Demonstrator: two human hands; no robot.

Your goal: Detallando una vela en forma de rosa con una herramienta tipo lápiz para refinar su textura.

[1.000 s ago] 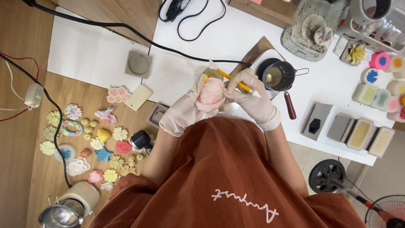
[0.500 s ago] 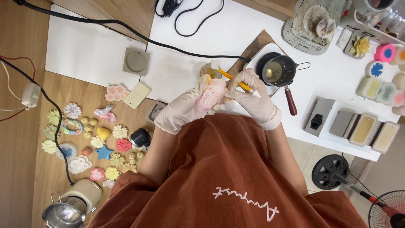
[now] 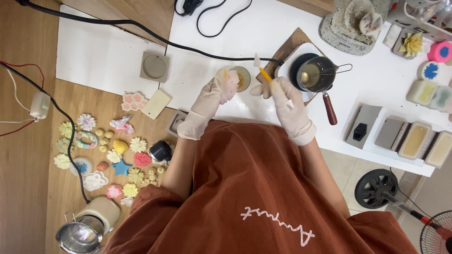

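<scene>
From the head camera, the gloved left hand (image 3: 209,101) is closed around a pale pink flower-shaped piece (image 3: 230,87), holding it just above the white table (image 3: 221,33) beside a small cup of yellow liquid (image 3: 240,77). The gloved right hand (image 3: 285,101) pinches a thin yellow stick (image 3: 265,74) — its tip points toward the flower. Just right of it, a small dark saucepan (image 3: 316,75) sits on a white hot plate (image 3: 288,65). Rectangular moulds (image 3: 414,139) — grey and cream — line the table's right edge. Coloured flower pieces (image 3: 113,155) lie scattered on the wooden surface at left.
</scene>
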